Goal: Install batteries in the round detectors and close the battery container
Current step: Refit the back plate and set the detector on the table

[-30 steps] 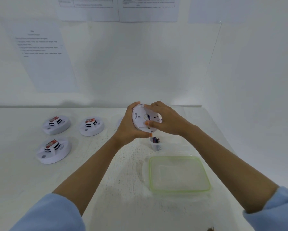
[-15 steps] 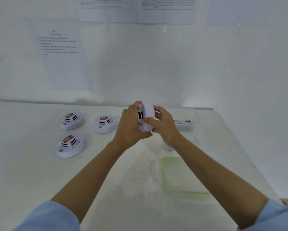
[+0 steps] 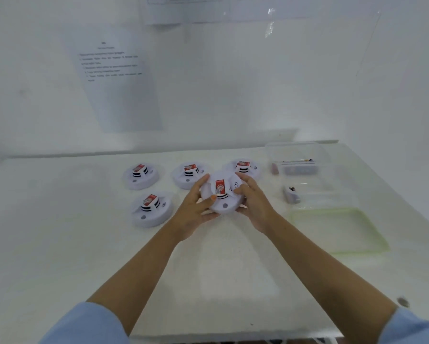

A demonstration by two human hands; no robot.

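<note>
A round white detector (image 3: pixel 222 194) with a red label faces up between both hands, low over the table. My left hand (image 3: pixel 193 212) grips its left rim, thumb on top. My right hand (image 3: pixel 254 204) grips its right rim. Several other white detectors stand on the table, at back left (image 3: pixel 141 175), front left (image 3: pixel 152 209), back centre (image 3: pixel 189 175) and behind the held one (image 3: pixel 244 168). A clear battery container (image 3: pixel 295 158) with batteries stands open at the back right. Its green-rimmed lid (image 3: pixel 337 229) lies at the right.
A small clear cup (image 3: pixel 291 194) with a few batteries lies between the container and the lid. The white table (image 3: pixel 59 244) ends at a wall behind and a clear panel at the right. Paper sheets (image 3: pixel 116 78) hang on the wall.
The held detector has been turned from back side up to label side up and lowered toward the table. The view has shifted, showing a further detector behind it.
</note>
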